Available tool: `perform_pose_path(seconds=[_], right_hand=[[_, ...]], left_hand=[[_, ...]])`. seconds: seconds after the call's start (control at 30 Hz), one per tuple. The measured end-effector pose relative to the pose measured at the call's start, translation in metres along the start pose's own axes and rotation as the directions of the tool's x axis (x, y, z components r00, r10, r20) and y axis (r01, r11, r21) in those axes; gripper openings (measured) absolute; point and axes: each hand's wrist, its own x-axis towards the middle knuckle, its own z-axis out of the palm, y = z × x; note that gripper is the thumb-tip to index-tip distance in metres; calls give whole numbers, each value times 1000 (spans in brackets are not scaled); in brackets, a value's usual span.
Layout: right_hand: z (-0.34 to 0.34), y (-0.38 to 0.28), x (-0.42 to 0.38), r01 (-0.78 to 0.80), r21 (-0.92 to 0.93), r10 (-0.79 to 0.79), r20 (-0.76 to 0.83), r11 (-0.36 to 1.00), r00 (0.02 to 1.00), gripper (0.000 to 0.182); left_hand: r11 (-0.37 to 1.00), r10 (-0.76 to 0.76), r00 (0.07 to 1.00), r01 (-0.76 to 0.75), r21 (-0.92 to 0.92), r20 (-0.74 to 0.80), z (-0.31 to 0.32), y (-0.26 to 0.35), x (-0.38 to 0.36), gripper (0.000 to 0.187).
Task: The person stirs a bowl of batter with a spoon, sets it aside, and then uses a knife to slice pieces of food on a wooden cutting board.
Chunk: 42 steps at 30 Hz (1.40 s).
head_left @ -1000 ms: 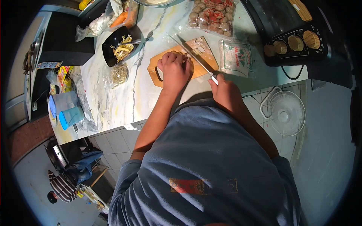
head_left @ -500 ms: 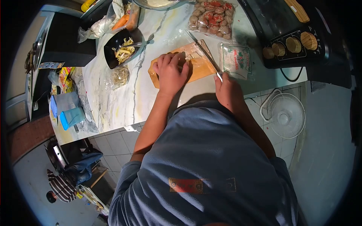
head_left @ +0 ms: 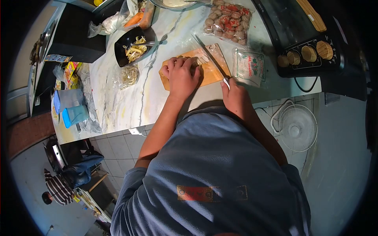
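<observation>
My right hand (head_left: 237,96) grips the white handle of a long knife (head_left: 214,59), its blade slanting up and left across a wooden cutting board (head_left: 212,78). On the board's left part, my left hand (head_left: 183,78) is closed with curled fingers over a brownish piece of food (head_left: 193,60), mostly hidden under the fingertips. Small pale cut pieces (head_left: 202,59) lie between that hand and the blade. A bag of meatballs (head_left: 228,21) with red packets inside lies beyond the board. To the right of the board is a white printed plastic packet (head_left: 249,67).
Left of the board stand a black bowl (head_left: 123,55) with pale strips and a spoon, and a small clear bag (head_left: 129,76). A black stove (head_left: 307,59) with wooden knobs is at right. A fan (head_left: 295,128) stands below; another person (head_left: 61,187) is at lower left.
The knife has shifted slightly left relative to the board, closer to my left hand. The whole view has shifted a little; my left hand stays on the food.
</observation>
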Motion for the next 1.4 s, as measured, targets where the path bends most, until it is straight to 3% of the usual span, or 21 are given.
perform_pose_path(seconds=[0.43,0.87,1.07,1.13,1.27,1.4], right_hand=[[1,3,0,78,-43,-78,14,996,997,34],[3,3,3,82,-23,-82,-17,996,996,33],[-3,4,0,75,15,-74,-35,997,997,31],[-9,-3,-1,14,41,-14,-1,999,1000,30],[-23,-11,-5,-3,166,-9,74,986,997,32],[-19,-12,-5,-9,190,-20,151,982,988,35]], left_hand=[[998,4,1000,-4,68,-4,-1,4,1,32],[1000,4,999,-3,25,-39,1,5,-1,36],[998,-16,1000,15,58,23,-1,2,6,37],[994,-55,998,53,-91,-15,-7,-1,9,39],[967,-162,977,186,-175,140,-19,-25,9,42],[974,-138,978,163,-158,157,-18,-29,4,40]])
